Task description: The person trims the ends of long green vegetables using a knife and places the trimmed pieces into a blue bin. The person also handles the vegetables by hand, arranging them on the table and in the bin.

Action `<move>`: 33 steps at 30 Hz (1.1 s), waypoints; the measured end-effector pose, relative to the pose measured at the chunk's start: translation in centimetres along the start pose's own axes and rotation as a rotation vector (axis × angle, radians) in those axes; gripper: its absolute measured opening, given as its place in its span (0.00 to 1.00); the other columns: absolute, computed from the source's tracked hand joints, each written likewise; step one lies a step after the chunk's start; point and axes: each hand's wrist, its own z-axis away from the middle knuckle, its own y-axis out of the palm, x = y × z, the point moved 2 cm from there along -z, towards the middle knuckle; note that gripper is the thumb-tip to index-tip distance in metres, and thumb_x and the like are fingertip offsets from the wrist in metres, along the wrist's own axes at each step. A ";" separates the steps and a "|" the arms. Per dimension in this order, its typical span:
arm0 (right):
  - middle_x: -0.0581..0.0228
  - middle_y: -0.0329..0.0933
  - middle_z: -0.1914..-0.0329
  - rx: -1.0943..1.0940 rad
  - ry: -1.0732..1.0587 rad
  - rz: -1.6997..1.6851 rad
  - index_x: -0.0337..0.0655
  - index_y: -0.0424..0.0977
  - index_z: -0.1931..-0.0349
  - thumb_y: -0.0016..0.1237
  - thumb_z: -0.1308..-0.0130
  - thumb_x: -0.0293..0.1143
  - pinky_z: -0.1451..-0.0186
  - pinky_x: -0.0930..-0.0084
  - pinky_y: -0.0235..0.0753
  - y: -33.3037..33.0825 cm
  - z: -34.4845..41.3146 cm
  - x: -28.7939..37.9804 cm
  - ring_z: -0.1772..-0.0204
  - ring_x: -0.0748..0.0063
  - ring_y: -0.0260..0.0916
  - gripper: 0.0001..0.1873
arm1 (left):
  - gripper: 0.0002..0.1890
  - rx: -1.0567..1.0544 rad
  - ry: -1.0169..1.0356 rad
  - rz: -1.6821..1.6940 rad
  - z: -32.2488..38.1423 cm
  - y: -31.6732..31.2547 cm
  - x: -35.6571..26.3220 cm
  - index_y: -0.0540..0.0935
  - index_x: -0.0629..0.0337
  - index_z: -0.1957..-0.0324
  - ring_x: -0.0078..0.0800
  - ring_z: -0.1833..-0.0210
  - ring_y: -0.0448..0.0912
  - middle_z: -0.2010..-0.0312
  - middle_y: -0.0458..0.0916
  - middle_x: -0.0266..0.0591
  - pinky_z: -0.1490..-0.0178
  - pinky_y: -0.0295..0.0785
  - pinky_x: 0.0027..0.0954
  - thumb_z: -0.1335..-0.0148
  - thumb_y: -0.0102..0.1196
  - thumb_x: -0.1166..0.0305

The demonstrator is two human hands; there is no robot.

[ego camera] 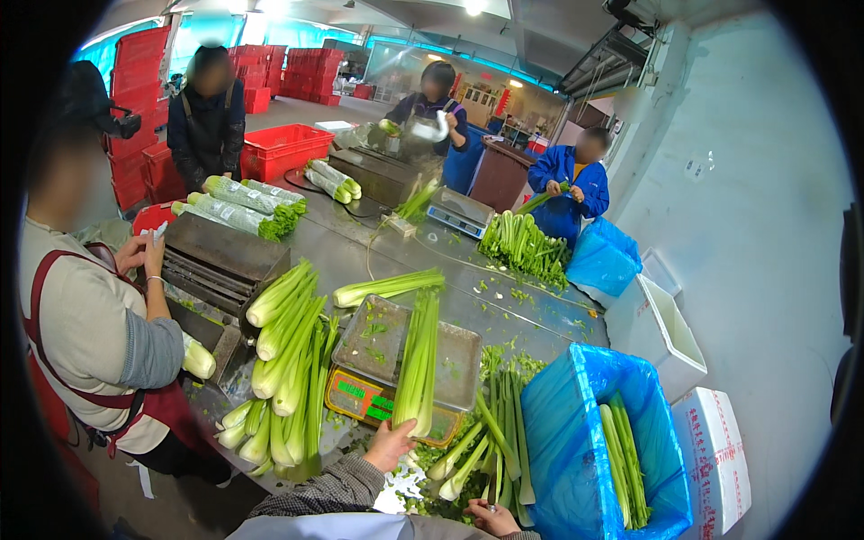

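My left hand [391, 445] grips the pale base of a celery bunch [417, 364], which lies across the metal pan of an orange digital scale [354, 396]. Low in the view, my right hand [491, 518] is closed around what looks like a small knife [492, 498], partly hidden among stalks. Loose celery stalks [520, 432] lie just beyond that hand. Left of the scale is a pile of celery bunches [287, 358], and another bunch [388, 287] rests behind the pan. Trimmed leaves and scraps are scattered around the scale.
A blue-lined bin [574, 432] holding stalks stands at right, near foam boxes [715, 459]. A co-worker [88, 317] stands close at left beside a metal wrapping machine [223, 253]. Other people work across the metal table [378, 236], near wrapped celery [236, 196] and a second scale [459, 210].
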 end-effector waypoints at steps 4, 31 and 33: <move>0.69 0.77 0.68 0.069 0.120 0.021 0.39 0.72 0.55 0.50 0.38 0.37 0.71 0.84 0.63 -0.4 -1.1 -1.6 0.75 0.83 0.63 0.15 | 0.13 0.192 -0.057 0.134 0.4 1.3 3.3 0.73 0.55 0.56 0.26 0.62 0.74 0.62 0.76 0.34 0.59 0.71 0.30 0.41 0.58 0.65; 0.69 0.70 0.69 -0.248 -0.484 -0.048 0.35 0.58 0.42 0.52 0.46 0.19 0.68 0.85 0.69 3.4 0.1 8.1 0.68 0.82 0.68 0.30 | 0.09 0.747 -0.485 -0.147 8.9 6.0 8.9 0.72 0.57 0.57 0.14 0.69 0.73 0.66 0.77 0.28 0.65 0.70 0.17 0.39 0.53 0.70; 0.69 0.70 0.69 -0.258 -0.453 0.021 0.35 0.58 0.42 0.52 0.47 0.19 0.68 0.85 0.69 3.0 0.1 7.8 0.69 0.82 0.68 0.31 | 0.08 0.724 -0.486 -0.156 9.2 6.1 8.7 0.72 0.57 0.58 0.13 0.70 0.72 0.66 0.77 0.29 0.66 0.69 0.17 0.38 0.53 0.71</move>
